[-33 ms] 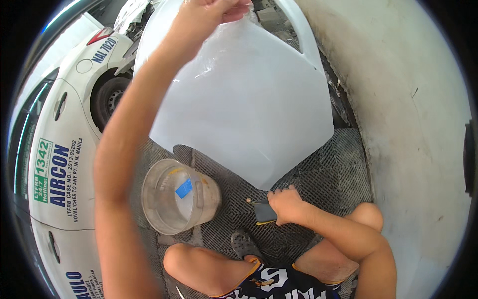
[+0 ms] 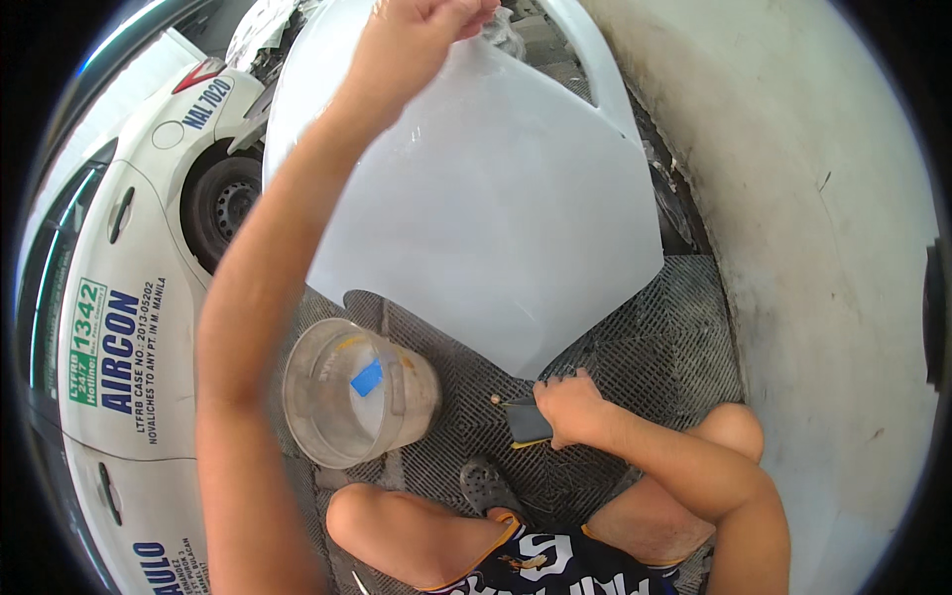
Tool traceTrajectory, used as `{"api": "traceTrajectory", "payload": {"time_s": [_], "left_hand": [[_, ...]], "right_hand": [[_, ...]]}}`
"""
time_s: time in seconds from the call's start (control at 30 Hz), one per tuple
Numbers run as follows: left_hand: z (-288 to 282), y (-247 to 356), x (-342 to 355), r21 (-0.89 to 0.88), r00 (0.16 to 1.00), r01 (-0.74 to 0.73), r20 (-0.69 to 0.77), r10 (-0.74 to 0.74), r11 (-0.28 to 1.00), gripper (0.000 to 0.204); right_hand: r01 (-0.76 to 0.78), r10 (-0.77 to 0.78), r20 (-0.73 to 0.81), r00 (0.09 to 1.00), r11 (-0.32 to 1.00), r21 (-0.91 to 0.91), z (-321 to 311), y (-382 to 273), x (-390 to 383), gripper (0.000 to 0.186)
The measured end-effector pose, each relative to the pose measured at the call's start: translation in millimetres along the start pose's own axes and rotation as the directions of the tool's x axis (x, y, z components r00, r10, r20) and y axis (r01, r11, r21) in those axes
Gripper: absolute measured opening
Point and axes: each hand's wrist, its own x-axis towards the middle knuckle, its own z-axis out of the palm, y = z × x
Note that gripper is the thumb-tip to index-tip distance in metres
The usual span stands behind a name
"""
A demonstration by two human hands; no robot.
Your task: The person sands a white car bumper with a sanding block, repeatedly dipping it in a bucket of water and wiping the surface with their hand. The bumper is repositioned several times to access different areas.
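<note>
Closest to the wearer, beyond the dark shorts (image 2: pixel 555 567) and the grey clog (image 2: pixel 486 483), the right hand (image 2: pixel 570 409) is closed around a dark grey block (image 2: pixel 529 424) with a yellow underside. It has not shifted since the earlier picture and stays just off the near corner of the white panel (image 2: pixel 476 228); any contact between fingers and panel is hard to judge. Left of the block, the translucent bucket (image 2: pixel 416 397) stands in the same place on the ribbed mat (image 2: pixel 635 337), a blue piece (image 2: pixel 367 378) visible inside it, though whether that floats or lies on the bottom is unclear.

Farther out, the panel stretches away over the mat, with its pointed end toward the wearer. What has changed is the left arm: it has moved slightly rightward, and the left hand (image 2: pixel 426 38) now sits a touch higher at the panel's far part. Its fingers look curled, but the top edge crops the view, so I cannot tell whether they grip anything. More crumpled clear material (image 2: pixel 508 40) shows beside them. The action thus seems to rest with the left hand, while the block is idle.

Beyond stands a white car (image 2: pixel 159 233), unmoved.
</note>
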Motion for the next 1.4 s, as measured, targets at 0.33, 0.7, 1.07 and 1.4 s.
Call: {"api": "traceTrajectory", "payload": {"time_s": [0.33,0.7,1.07,1.4], "left_hand": [[129.3,-62.2,-98.4,0.807,0.801,-0.576,0.527,0.284,0.127,0.091],[11.6,-80.3,-78.0,0.945,0.933,-0.125,0.008,0.36,0.302,0.085],[112.3,-121.7,-244.8,0.721,0.729,-0.67,0.684,-0.028,0.176,0.091],[19.8,-92.9,-145.9,0.913,0.945,-0.176,0.052,0.323,0.367,0.087]], "right_hand": [[-0.023,0.03,0.088,0.996,0.996,-0.082,-8.4,13.0,-12.5,0.084],[-0.071,0.078,0.041,0.996,0.986,-0.151,5.7,17.9,-14.3,0.085],[-0.037,0.04,0.012,0.999,0.984,-0.173,14.7,2.7,-12.4,0.08],[0.001,0.012,0.063,0.998,0.977,-0.212,11.7,-3.5,-12.4,0.065]]}}
